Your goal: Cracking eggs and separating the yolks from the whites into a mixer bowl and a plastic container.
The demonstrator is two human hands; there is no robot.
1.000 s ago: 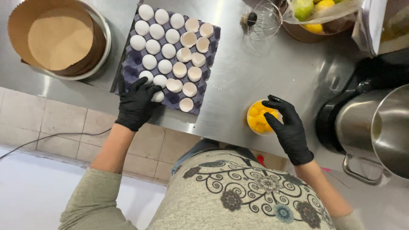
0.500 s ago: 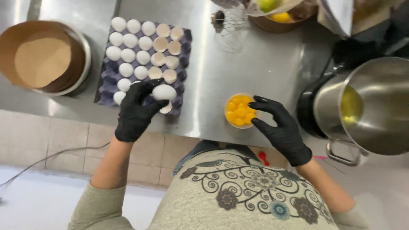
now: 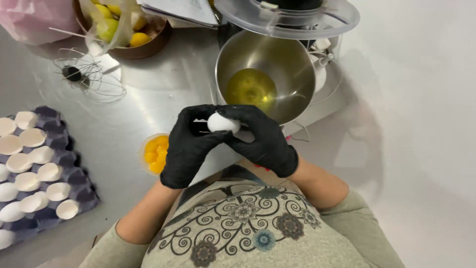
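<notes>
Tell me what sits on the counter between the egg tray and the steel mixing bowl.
In the head view, a small cup of egg yolks sits between the egg tray and the steel mixing bowl; otherwise bare steel.

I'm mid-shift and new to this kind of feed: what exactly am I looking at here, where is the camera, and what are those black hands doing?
There is no machine arm. The single view comes from a camera worn on a person's head, looking down past their patterned shirt. The two black shapes are their own gloved hands: left hand and right hand, together holding one white egg in front of a steel mixing bowl that holds a clear yellowish liquid. On the steel counter lie a small cup of yolks, a purple egg tray holding eggs and empty shells, a wire whisk and a bowl of fruit.
</notes>
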